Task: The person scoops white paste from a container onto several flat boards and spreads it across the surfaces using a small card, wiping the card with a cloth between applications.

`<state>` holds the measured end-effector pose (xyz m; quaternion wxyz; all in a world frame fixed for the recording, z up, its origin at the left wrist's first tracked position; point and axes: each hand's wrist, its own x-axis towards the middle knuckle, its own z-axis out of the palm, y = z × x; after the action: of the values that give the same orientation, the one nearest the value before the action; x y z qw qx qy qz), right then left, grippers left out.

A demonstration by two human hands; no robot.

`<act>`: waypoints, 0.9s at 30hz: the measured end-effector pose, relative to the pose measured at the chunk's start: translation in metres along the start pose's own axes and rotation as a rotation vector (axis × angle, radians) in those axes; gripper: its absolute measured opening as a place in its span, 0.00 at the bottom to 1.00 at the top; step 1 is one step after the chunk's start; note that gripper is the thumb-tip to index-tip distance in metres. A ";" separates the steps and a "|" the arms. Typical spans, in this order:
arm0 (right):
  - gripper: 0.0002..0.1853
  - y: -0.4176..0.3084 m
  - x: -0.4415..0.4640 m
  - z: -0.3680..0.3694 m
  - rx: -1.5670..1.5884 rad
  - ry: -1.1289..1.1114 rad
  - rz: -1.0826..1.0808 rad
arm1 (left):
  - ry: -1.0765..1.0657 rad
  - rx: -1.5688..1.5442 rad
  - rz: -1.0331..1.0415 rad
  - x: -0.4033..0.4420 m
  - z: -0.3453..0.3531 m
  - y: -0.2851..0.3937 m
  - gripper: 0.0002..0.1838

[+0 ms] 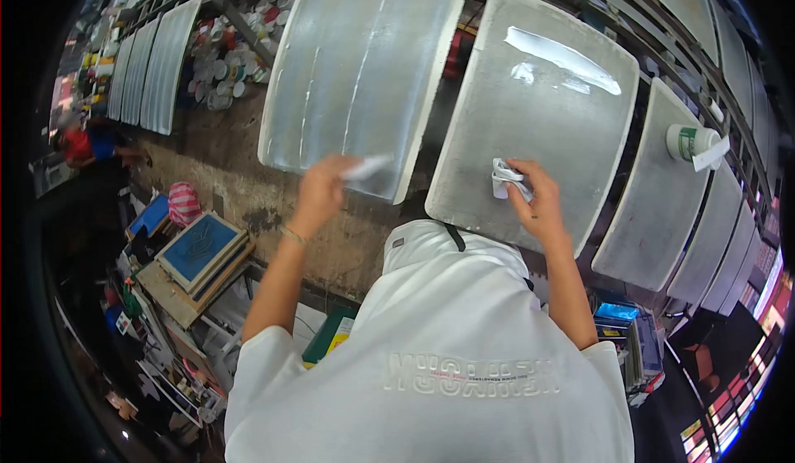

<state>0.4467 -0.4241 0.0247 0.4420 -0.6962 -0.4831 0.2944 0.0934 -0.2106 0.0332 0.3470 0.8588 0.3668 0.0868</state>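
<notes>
My left hand (325, 190), slightly blurred, is closed on a white scraper (368, 167) over the lower edge of a grey board (331, 74) that has pale vertical streaks. Held between the fingers of my right hand (537, 200) is a crumpled-looking white piece (511, 180), above the lower half of a second grey board (538, 123). A shiny white smear (563, 55) and smaller white patches lie near the top of that second board.
To the right, a white tub (692, 142) with a flat white piece stands on another grey board (658, 206). Blue-topped frames (201, 252) are stacked at the lower left. Plastic cups (224, 74) lie at the upper left. A person in red (79, 144) is at the far left.
</notes>
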 end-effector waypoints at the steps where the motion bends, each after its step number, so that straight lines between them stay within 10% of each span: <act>1: 0.19 0.000 -0.006 -0.005 -0.032 0.013 -0.003 | 0.018 -0.218 -0.184 0.026 -0.010 0.005 0.17; 6: 0.18 0.005 -0.046 -0.022 -0.078 0.137 0.079 | -0.073 -0.974 -0.427 0.131 0.002 0.028 0.13; 8: 0.19 0.011 -0.066 -0.030 -0.070 0.166 0.092 | -0.200 -0.780 -0.329 0.165 0.042 0.068 0.14; 10: 0.19 0.004 -0.079 -0.036 -0.074 0.233 0.132 | -0.221 -0.392 0.227 0.194 0.099 0.125 0.14; 15: 0.18 0.003 -0.113 -0.058 -0.076 0.389 0.201 | 0.138 0.300 0.756 0.216 0.245 0.199 0.26; 27: 0.18 0.019 -0.115 -0.067 -0.050 0.480 0.294 | -0.120 0.252 0.535 0.134 0.153 0.132 0.27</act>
<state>0.4691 -0.5560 0.0348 0.4791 -0.8191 -0.2657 0.1701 0.3261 -0.2642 -0.0081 0.2235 0.9649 0.1140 0.0778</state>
